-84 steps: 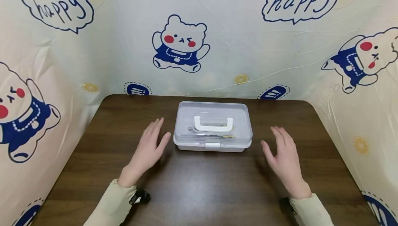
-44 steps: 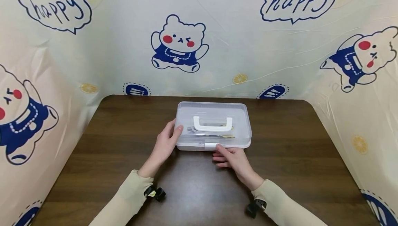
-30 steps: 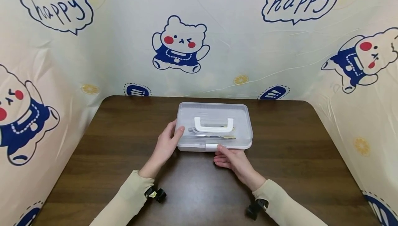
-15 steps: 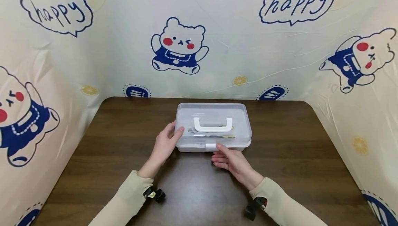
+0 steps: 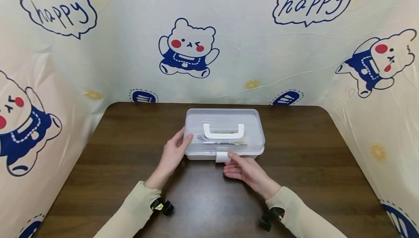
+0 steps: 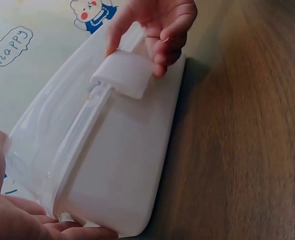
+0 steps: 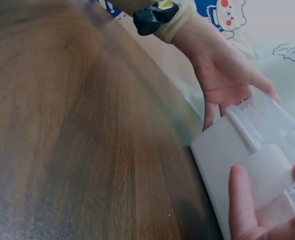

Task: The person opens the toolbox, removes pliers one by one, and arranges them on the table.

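A plastic storage box (image 5: 226, 118) with a clear lid stands on the brown table, its lid down on the base. A white carry handle (image 5: 224, 135) tops the lid, and long thin items show faintly through it. My left hand (image 5: 173, 154) grips the box's left end, thumb on the lid and fingers along the side. At the front, my right hand (image 5: 250, 174) pinches the white latch (image 6: 123, 74) between thumb and fingers. The latch tilts outward from the front wall, its lower edge standing off the base in the left wrist view.
The brown wooden table (image 5: 137, 129) has rounded far corners. A patterned cloth (image 5: 235, 48) with bears and "happy" bubbles hangs behind it and along both sides. Black wrist cameras sit at both cuffs.
Both hands came in from beside the box, the left to its left end and the right to the latch. Over the last half second the latch has swung outward; the box stays in place.
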Tool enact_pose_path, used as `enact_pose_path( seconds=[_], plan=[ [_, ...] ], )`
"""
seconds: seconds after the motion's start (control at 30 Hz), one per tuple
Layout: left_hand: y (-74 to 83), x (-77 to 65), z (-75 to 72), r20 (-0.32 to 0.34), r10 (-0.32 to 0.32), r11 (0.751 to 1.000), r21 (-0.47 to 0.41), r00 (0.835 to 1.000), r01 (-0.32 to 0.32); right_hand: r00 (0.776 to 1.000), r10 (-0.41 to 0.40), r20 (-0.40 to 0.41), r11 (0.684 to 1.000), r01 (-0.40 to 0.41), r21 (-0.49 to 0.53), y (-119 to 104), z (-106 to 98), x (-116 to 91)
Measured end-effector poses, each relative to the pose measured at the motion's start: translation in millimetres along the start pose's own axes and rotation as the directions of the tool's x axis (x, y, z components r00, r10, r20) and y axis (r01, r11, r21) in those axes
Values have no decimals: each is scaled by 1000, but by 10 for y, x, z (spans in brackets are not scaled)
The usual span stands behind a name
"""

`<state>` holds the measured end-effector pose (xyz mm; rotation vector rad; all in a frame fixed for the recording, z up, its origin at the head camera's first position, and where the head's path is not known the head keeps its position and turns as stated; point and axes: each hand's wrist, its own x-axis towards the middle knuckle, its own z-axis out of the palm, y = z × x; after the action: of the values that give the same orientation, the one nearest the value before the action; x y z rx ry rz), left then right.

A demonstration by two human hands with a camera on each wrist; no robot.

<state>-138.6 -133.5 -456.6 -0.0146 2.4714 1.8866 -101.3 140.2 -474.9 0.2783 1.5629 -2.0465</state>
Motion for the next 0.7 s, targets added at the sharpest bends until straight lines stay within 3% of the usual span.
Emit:
enact_pose_path(
  seconds=[0.33, 0.53, 0.7],
  plan=[
    [-3, 3, -23, 15, -65, 993, -96, 998, 66, 994, -6, 113, 1000, 8, -17, -59, -65, -44],
    [-13, 3, -41, 12, -78, 991, -110, 997, 78, 990, -8, 137, 987, 30, -156, -46, -77, -72],
    [-7, 4, -41, 18, -62, 992, -107, 998, 63, 993, -70, 91, 938, 97, -333, -14, -72, -114]
  ],
)
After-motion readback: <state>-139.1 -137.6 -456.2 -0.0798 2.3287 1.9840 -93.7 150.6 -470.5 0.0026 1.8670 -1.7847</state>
